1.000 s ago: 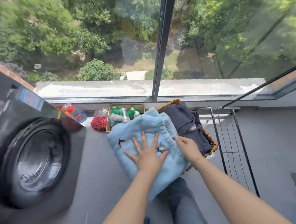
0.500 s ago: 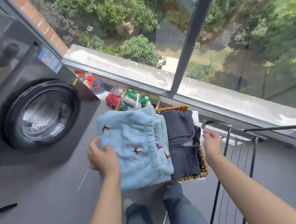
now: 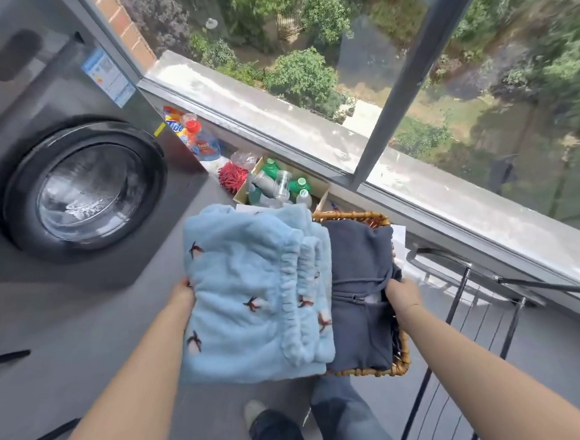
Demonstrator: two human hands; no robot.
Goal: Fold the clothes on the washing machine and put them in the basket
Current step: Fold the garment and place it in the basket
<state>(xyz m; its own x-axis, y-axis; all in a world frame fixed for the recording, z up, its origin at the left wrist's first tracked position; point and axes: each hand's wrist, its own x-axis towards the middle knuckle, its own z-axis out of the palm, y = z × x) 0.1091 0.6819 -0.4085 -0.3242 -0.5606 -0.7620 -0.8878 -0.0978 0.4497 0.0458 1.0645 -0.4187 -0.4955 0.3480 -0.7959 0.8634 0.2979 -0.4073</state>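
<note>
Left hand, previously flat on top of the folded blue garment, now sits at its left edge, fingers hidden beneath. Right hand has moved from that garment to the basket at center frame, touching the dark garment.

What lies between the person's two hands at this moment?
In the head view, the folded light blue garment and the folded dark navy garment lie side by side between the left hand and right hand, over the wicker basket.

Fluffy cloth garment, woven wicker basket
</note>
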